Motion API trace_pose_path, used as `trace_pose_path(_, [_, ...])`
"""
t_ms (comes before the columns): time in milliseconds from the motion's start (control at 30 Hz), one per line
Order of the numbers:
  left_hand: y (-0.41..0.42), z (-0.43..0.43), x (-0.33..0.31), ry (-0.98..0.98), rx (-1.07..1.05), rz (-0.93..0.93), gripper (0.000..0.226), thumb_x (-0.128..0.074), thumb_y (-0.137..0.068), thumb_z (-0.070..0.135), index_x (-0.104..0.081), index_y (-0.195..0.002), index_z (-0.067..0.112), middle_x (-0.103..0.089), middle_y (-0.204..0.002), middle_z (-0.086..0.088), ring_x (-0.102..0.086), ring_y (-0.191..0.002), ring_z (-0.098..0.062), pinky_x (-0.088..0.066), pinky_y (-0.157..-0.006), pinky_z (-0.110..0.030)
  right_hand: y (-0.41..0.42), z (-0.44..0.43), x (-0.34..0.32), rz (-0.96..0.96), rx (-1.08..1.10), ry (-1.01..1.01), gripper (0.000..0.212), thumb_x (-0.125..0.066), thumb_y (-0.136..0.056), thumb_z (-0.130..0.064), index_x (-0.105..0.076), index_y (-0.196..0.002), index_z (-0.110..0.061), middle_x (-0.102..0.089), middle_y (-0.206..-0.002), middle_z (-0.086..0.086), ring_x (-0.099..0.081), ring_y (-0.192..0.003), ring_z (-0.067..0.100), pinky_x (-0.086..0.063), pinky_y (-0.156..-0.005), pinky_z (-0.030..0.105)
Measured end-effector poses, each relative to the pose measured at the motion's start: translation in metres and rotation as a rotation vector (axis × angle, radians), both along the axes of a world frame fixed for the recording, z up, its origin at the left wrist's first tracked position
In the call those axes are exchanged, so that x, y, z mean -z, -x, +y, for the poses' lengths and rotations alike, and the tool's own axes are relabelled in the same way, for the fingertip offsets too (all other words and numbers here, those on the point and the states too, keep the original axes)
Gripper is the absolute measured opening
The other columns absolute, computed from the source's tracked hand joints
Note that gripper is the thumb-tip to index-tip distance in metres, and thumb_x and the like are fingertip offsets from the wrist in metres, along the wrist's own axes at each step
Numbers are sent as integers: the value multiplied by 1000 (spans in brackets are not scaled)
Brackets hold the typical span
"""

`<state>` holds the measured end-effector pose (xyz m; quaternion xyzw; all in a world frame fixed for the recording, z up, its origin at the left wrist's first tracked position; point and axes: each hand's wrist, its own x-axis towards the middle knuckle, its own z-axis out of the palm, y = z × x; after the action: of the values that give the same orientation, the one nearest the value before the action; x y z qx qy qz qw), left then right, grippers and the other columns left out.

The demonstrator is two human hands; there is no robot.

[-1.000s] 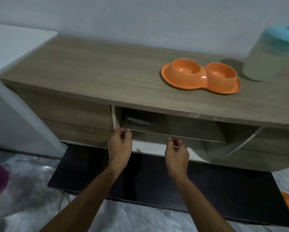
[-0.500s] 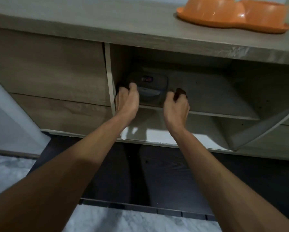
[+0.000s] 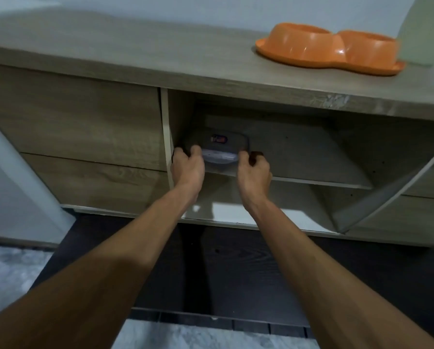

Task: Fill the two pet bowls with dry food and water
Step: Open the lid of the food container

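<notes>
The shelf [image 3: 311, 157] lies open right of the container [image 3: 223, 144]; divider panel [image 3: 166, 137] blocks left.

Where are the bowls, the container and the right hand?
bowls [image 3: 304, 50]: head view, left bowl's outer wall.
container [image 3: 234, 144]: head view, lid, right of the label.
right hand [image 3: 255, 173]: head view, back of the hand.

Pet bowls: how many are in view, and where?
2, joined in one orange dish on the cabinet top, upper right: the left bowl and the right bowl beside the pale jug. Their insides are hidden.
</notes>
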<state>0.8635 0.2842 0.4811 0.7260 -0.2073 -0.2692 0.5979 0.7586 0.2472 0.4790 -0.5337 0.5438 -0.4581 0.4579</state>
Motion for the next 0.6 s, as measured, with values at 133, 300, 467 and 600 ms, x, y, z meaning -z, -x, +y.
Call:
trace_pose_path(133, [13,23,-7,9,-49,92,25,-49,-97,40,-47,-110,18,-59,-105,-7,-57,-88,-20,-52,-81,-42,15,26,-13,20,52,-53,24,-57,-93,-32,-57,-97,-8,-62,-87,4,-54,-73,14,-40,-62,25])
trace_pose_path(300, [44,82,-41,-69,-115,218,23,-54,-93,31,-49,-110,15,-59,-100,-3,-59,-84,-15,-54,-70,-35,45,83,-52,32,67,-186,15,-58,-88,-25,-57,-95,-12,-63,-90,2,-56,-77,17,-41,-61,22])
trace_pose_path(467, [66,138,-111,-134,-162,242,21,-54,-93,29,-49,-109,16,-59,-103,-3,-59,-84,-12,-55,-80,-39,66,135,-122,20,49,-220,15,-59,-88,-20,-59,-96,-8,-63,-90,0,-56,-73,8,-43,-58,13])
trace_pose_path(600, [79,166,-175,-140,-154,225,18,-54,-92,26,-49,-106,16,-56,-93,6,-58,-82,-8,-55,-85,-41,80,159,-182,9,45,-254,14,-58,-90,-18,-59,-97,-7,-61,-87,-4,-54,-67,1,-40,-51,4])
